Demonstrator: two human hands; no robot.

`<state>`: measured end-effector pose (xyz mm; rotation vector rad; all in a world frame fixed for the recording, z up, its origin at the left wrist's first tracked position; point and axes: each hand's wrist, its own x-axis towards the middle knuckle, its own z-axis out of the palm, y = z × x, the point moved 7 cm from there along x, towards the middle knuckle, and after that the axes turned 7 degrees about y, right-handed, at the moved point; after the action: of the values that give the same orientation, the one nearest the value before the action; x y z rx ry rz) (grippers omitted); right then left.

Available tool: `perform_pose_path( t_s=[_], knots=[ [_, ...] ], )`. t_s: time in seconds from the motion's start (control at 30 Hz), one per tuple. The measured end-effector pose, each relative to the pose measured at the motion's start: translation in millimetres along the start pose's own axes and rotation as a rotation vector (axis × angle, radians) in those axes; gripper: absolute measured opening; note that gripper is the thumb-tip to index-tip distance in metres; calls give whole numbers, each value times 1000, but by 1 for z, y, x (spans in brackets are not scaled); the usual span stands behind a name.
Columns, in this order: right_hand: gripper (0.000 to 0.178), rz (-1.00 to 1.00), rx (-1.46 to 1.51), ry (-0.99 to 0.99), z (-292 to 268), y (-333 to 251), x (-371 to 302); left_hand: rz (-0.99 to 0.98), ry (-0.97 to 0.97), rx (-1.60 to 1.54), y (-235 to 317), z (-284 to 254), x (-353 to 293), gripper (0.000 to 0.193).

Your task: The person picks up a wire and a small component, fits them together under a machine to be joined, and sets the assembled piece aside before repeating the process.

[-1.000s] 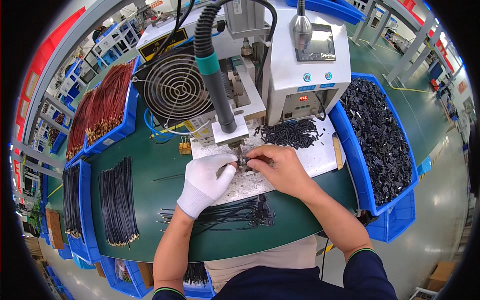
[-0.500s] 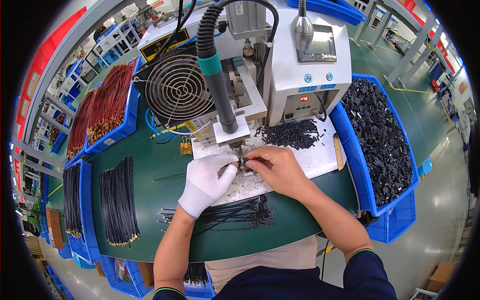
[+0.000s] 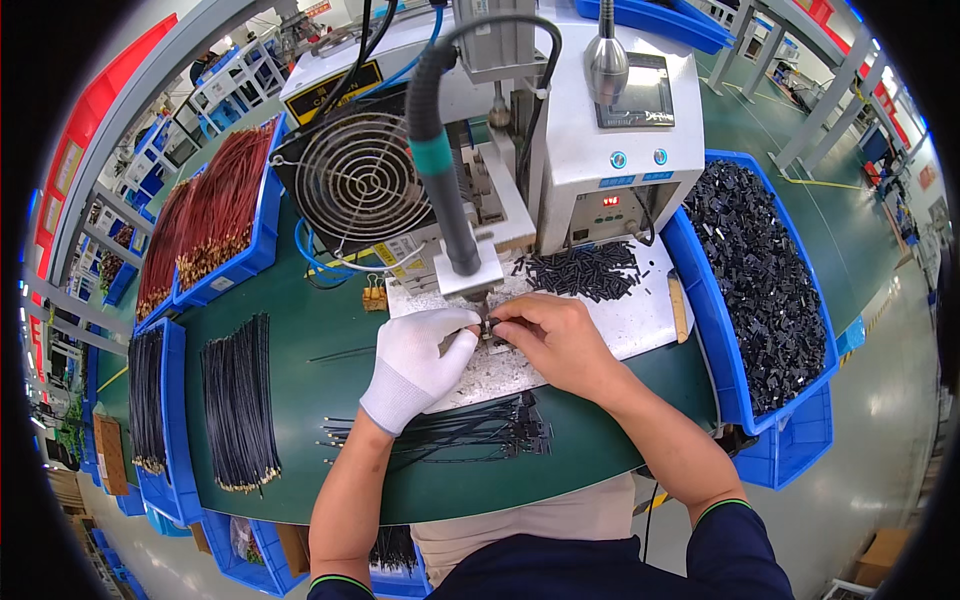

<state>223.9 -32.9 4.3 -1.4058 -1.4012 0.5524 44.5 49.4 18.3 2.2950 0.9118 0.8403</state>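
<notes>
My left hand [image 3: 412, 368], in a white glove with bare fingertips, and my bare right hand [image 3: 562, 345] meet at a small metal fixture [image 3: 497, 343] under the machine. Thumb and fingers of each are pinched together around a small black piece [image 3: 491, 324], mostly hidden between the fingertips. Just above them stands the machine's press head, with its white block [image 3: 468, 275] and black hose [image 3: 455, 215]. Behind my right hand lies a pile of short black tubes [image 3: 590, 270] on the white work plate [image 3: 635, 325]. Black cables with connectors [image 3: 450, 430] lie in front of my wrists.
Blue bins flank the green table: black connector housings [image 3: 755, 290] at right, red cables [image 3: 220, 220] at far left, black cables [image 3: 147, 400] at near left. A bundle of black cables [image 3: 240, 400] lies on the table. A wooden-handled tool [image 3: 678, 308] rests by the right bin.
The press head with its white block and hose has come down a little toward my fingertips. Both hands keep their pinch at the fixture, nearly still.
</notes>
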Motion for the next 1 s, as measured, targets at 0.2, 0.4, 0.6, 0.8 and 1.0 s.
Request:
perform_pose_path(
  t_s=[0.2, 0.4, 0.6, 0.8, 1.0],
  knots=[
    [17, -19, 4, 7, -2, 0, 1, 45, -39, 111, 10, -3, 4, 23],
    [17, -37, -3, 10, -1, 2, 0, 31, -43, 117, 9, -3, 4, 22],
    [17, -48, -14, 11, -1, 1, 0, 54, -24, 103, 11, -2, 4, 22],
    [16, -46, -19, 9, 1, 0, 0, 57, 16, -13, 7, -3, 3, 20],
    [16, -42, -7, 11, 0, 2, -1, 34, -19, 56, 4, 0, 2, 21]
  ],
)
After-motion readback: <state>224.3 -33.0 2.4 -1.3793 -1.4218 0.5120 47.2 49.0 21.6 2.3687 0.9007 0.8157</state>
